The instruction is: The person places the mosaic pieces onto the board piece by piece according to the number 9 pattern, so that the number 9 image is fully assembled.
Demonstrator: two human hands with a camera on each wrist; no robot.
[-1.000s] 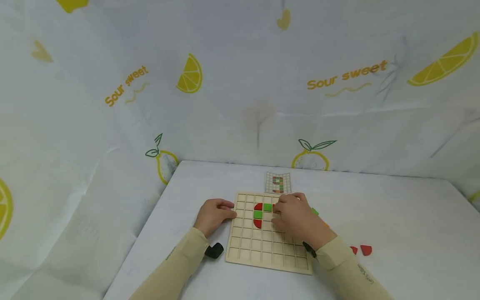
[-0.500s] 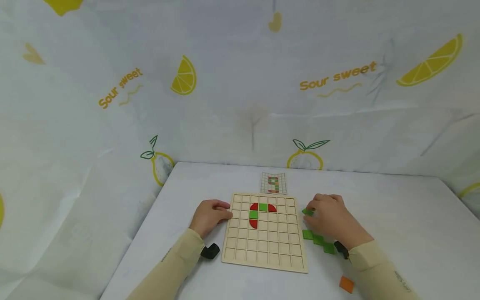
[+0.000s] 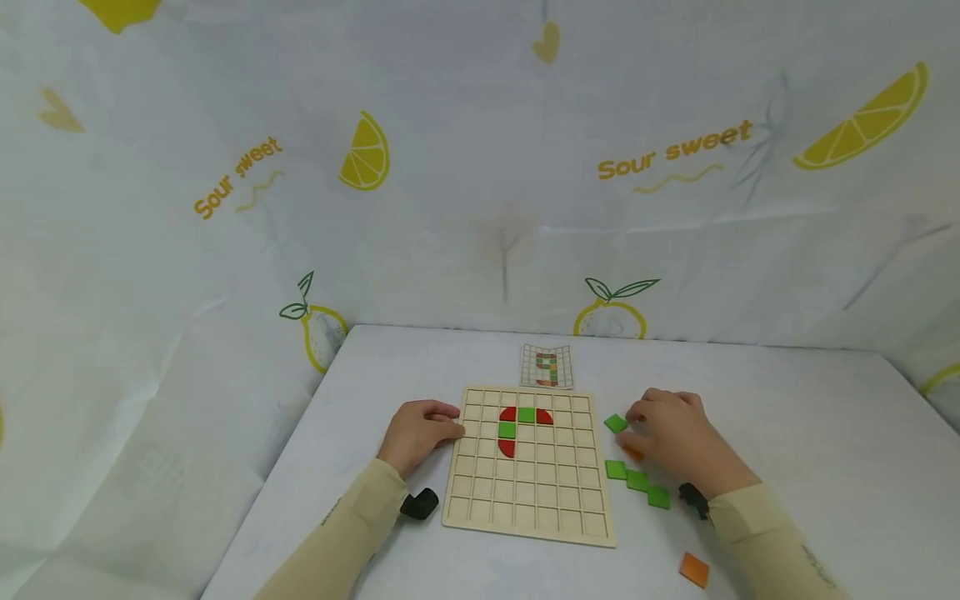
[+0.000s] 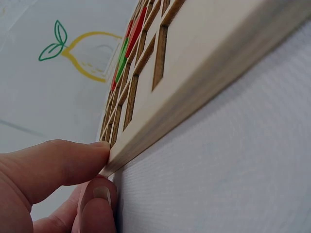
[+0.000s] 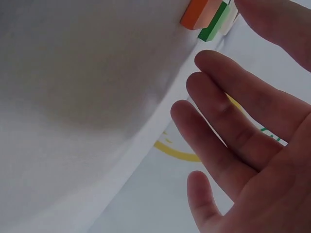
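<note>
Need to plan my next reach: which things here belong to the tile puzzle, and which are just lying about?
In the job:
wooden grid board, its edge held by the left hand
pattern card
red and green tiles in the board
loose green tiles
green tile and orange tile by the right hand

Lying about:
orange tile at the table's near edge
lemon-print cloth backdrop

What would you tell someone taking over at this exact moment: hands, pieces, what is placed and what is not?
Left hand grips the left edge of the wooden grid board, thumb on top.
Right hand is open, holding nothing, fingers over a loose green square and an orange piece right of the board.
Placed: five pieces at the board's top, two green squares and three red quarter-rounds.
Not placed: three green squares in a diagonal row, one orange square near the front edge.
Pattern card lies behind the board.
</note>
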